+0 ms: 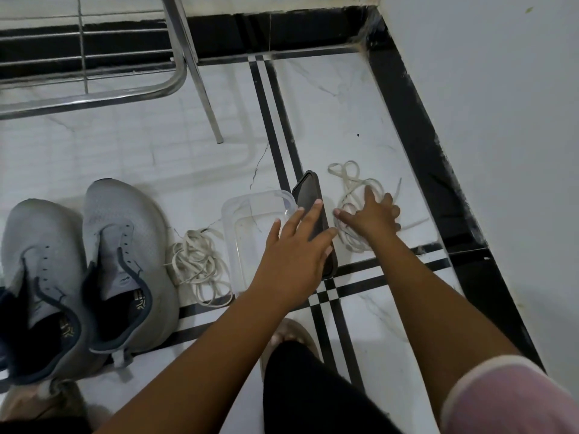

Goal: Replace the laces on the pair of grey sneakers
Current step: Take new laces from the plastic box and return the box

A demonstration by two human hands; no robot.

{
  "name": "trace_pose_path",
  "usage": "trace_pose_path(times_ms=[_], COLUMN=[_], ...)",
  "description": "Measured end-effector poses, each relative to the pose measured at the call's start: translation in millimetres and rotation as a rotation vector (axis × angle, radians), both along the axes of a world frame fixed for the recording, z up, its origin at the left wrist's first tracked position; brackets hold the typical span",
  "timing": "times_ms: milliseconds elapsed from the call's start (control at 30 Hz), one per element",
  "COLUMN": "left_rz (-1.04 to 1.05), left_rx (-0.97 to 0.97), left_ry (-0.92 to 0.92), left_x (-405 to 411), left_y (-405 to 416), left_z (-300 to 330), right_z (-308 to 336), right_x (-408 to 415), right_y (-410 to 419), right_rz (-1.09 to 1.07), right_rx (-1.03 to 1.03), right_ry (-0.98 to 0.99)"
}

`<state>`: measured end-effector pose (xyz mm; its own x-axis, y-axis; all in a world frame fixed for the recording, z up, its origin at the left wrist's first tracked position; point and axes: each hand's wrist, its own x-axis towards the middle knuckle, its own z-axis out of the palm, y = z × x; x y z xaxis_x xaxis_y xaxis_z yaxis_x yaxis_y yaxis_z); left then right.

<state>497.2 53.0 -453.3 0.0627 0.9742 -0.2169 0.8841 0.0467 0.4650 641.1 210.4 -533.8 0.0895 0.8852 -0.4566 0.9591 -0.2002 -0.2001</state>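
Note:
Two grey sneakers, one at the far left (40, 277) and one beside it (125, 264), stand laceless on the floor. A pile of white laces (197, 261) lies just right of them. A second pile of white laces (354, 189) lies further right. My right hand (371, 217) is on this second pile, fingers curling into the loops. With fingers spread and straight, my left hand (297, 242) reaches over a black phone (308, 192), touching it.
A clear plastic container (250, 220) lies between the left lace pile and the phone. A metal rack (94, 89) with a slanted leg (203, 89) stands at the back left. A white wall (501, 120) runs along the right. My foot (288, 336) is below.

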Motion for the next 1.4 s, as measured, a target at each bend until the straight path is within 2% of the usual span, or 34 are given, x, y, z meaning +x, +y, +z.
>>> trace_pose_path(times_ms=[133,200,367,467,533,600,700,767,833,867,933,1000,1033,1067,1167,1233,1300,1333,1400], left_rz=[-0.020,-0.035,-0.100,-0.098,0.030,0.293,0.707,0.875,0.947,0.953,0.906,0.843,0.816,0.793,0.787,0.851,0.901,0.908,0.875], left_rx=[-0.015,-0.026,-0.065,0.006,0.121,0.182,0.213,0.198,0.154,0.128,0.103,0.107,0.116,0.125,0.167,0.225,0.250,0.215,0.097], left_ry=[0.028,0.035,0.055,0.027,-0.072,-0.240,-0.431,-0.460,-0.458,-0.461,-0.468,-0.459,-0.458,-0.460,-0.457,-0.456,-0.462,-0.485,-0.503], left_x=[6.2,9.9,18.6,16.0,7.2,-7.9,-32.2,-45.9,-56.9,-60.8,-63.6,-65.2,-64.8,-63.8,-62.6,-67.1,-76.5,-81.2,-88.4], left_y=[7.0,11.1,22.4,24.4,20.8,10.2,-19.6,-41.0,-57.3,-63.0,-69.9,-71.8,-70.7,-68.4,-60.8,-55.9,-50.5,-46.9,-36.6], left_z=[-0.4,-0.9,-5.8,-1.4,2.2,4.3,5.2,5.6,-1.4,-5.9,-11.7,-11.0,-9.7,-7.9,-6.3,-6.7,-8.0,-7.5,-4.8], right_z=[-7.6,-8.9,36.8,96.7,136.5,164.1,166.6,150.7,122.7,107.6,73.0,48.2,42.9,41.2,45.0,62.4,86.8,97.5,118.0], right_x=[14.1,29.1,60.9,49.4,32.0,9.3,-30.8,-60.8,-88.9,-101.0,-118.4,-128.5,-128.8,-128.4,-124.8,-115.7,-101.3,-91.0,-69.4], right_y=[-22.2,-36.2,-38.4,-41.3,-48.2,-52.5,-55.8,-62.1,-67.8,-71.3,-78.7,-92.8,-100.8,-106.9,-112.5,-109.2,-103.4,-100.6,-96.9], right_rz=[0.186,0.123,-0.376,-0.428,-0.319,-0.180,0.018,0.032,-0.068,-0.126,-0.118,0.113,0.253,0.403,0.782,0.799,0.632,0.558,0.512], right_rx=[0.285,0.328,0.223,0.104,-0.019,-0.209,-0.573,-0.772,-0.847,-0.808,-0.461,0.036,0.191,0.223,-0.028,-0.059,0.011,0.034,-0.090], right_ry=[-0.059,-0.019,0.418,0.805,0.973,1.089,1.148,1.160,1.116,1.048,0.804,0.508,0.408,0.323,0.092,0.110,0.250,0.307,0.356])
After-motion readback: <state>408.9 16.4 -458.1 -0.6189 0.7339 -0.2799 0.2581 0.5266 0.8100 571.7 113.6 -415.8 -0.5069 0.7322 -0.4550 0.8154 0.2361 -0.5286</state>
